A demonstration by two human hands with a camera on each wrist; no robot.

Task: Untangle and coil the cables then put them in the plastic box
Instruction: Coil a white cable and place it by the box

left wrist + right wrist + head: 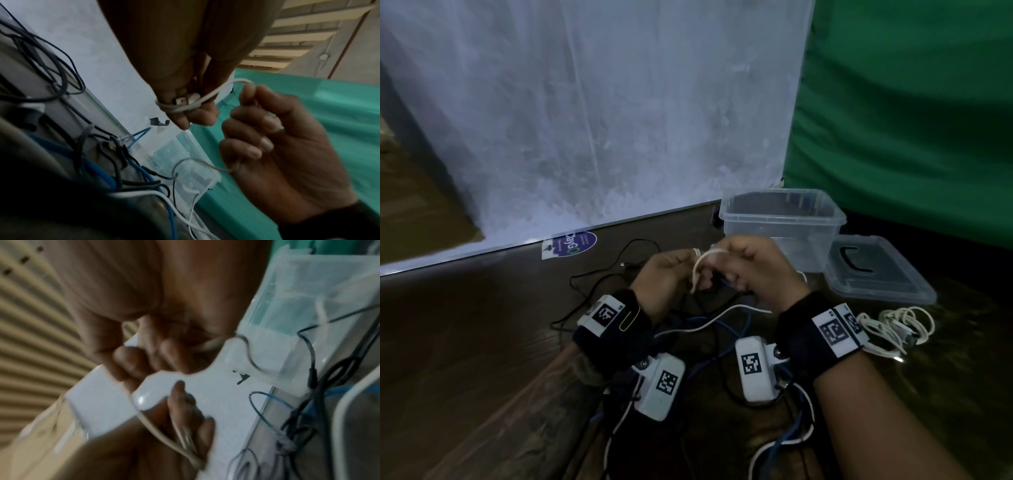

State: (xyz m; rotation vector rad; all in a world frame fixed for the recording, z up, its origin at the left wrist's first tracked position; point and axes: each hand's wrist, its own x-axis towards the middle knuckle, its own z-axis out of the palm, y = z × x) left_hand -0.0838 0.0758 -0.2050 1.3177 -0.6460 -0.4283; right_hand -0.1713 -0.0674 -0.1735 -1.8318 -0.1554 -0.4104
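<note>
My left hand [686, 270] and right hand [726, 263] are raised together over a tangle of cables on the wooden table [482, 342]. A white cable [700, 265] arcs between them. In the left wrist view it is looped round the left hand's [191, 116] fingers, with its USB plug [183, 100] tucked under the loops. The right hand [251, 91] pinches the free run of the cable [238, 81], which trails down into the tangle. The right wrist view is blurred; it shows both hands and the cable [160, 426]. The clear plastic box [780, 219] stands open just behind the hands.
The box lid [880, 274] lies right of the box. A bundled white cable [893, 325] lies near my right wrist. Black cables [599, 274] sprawl to the left and blue ones [722, 325] lie under the hands. A white sheet and green cloth hang behind.
</note>
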